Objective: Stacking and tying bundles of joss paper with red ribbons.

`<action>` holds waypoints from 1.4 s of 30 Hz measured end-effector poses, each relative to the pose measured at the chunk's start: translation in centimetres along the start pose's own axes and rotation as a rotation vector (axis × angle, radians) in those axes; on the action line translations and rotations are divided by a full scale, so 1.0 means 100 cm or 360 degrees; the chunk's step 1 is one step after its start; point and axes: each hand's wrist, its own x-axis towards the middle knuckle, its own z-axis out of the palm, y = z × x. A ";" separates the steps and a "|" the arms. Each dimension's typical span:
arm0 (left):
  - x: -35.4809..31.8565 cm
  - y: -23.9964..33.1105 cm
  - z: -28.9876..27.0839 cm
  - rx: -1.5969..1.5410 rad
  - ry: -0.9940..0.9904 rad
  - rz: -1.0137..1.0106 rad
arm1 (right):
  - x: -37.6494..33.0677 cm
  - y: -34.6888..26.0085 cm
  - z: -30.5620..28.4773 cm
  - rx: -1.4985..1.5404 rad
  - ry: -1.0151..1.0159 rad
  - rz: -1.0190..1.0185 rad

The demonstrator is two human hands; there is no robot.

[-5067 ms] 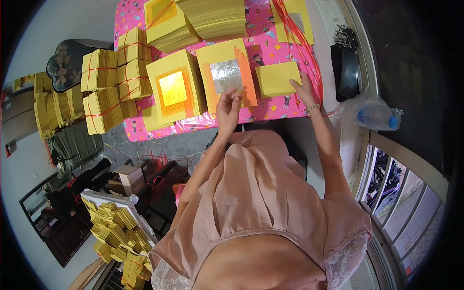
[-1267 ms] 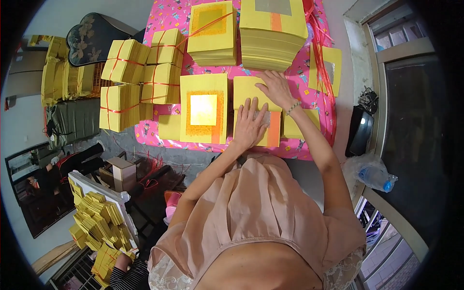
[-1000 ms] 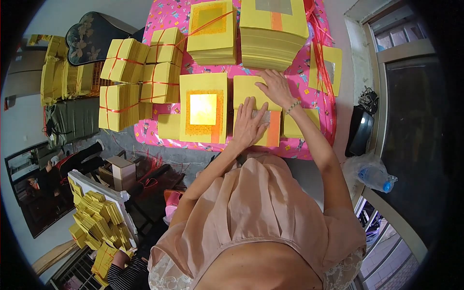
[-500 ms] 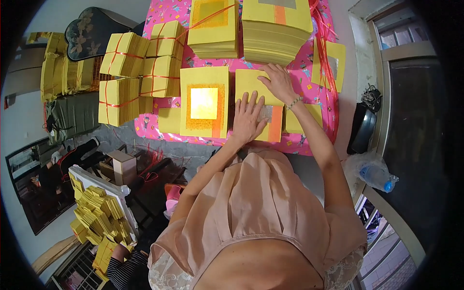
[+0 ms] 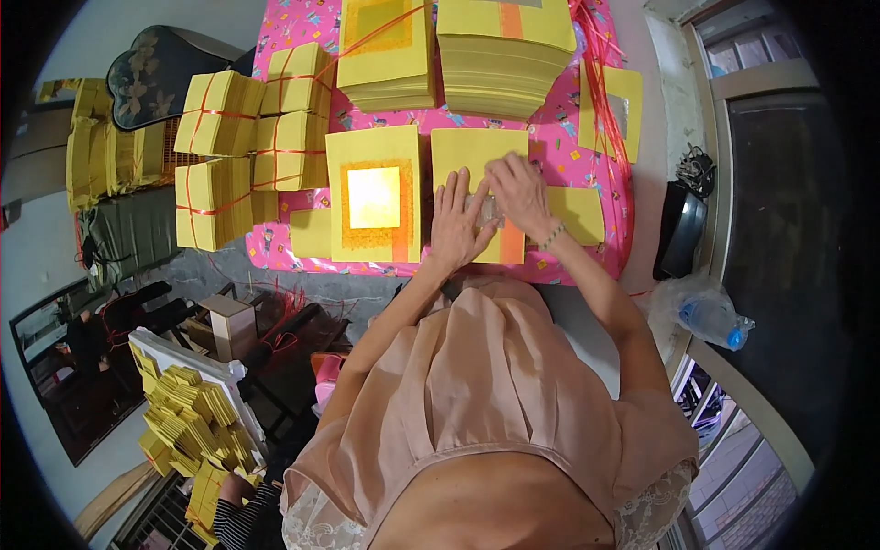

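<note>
A pile of yellow paper sheets [image 5: 472,147] with a silvery patch and an orange strip lies before me, partly covered by my hands. My left hand [image 5: 461,225] rests flat on it, fingers stretched toward the far side. Over its right part is my right hand [image 5: 524,197], fingers bent down and blurred; their hold on the paper cannot be made out. Just left lies another pile of yellow paper [image 5: 371,147], its top bearing a shiny gold square [image 5: 374,199] within an orange print. More yellow paper [image 5: 577,215] shows to the right of my right hand.
Taller yellow paper stacks [image 5: 500,78] stand behind on the pink patterned tablecloth [image 5: 550,275]. Red-tied bundles [image 5: 215,197] fill the left side; red ribbons [image 5: 610,128] hang along the right. A person's striped sleeve [image 5: 252,513] is at lower left, beside folded yellow papers [image 5: 188,408].
My right hand has come nearer from the pile's far right corner, and its fingers have bent. My left hand stays flat on the paper. The whole view has shifted slightly.
</note>
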 end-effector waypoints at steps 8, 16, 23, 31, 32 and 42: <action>0.001 -0.002 0.004 0.0003 -0.0009 0.0018 | -0.034 0.014 0.008 0.0172 -0.0261 0.0146; 0.003 -0.004 0.006 0.0006 -0.0008 0.0006 | -0.033 0.024 0.011 0.0260 -0.0264 0.0120; -0.011 0.005 -0.002 0.0026 0.0004 -0.0070 | -0.031 0.020 0.011 0.0319 -0.0331 0.0275; -0.021 -0.003 0.002 0.0042 -0.0085 -0.0204 | -0.030 0.017 0.015 0.0141 -0.0262 0.0225; -0.021 -0.005 0.004 0.0013 -0.0065 -0.0198 | -0.031 0.022 0.013 0.0218 -0.0285 0.0199; -0.016 0.004 -0.009 0.0121 0.0034 -0.0143 | -0.029 0.034 -0.004 -0.0332 -0.0176 -0.0512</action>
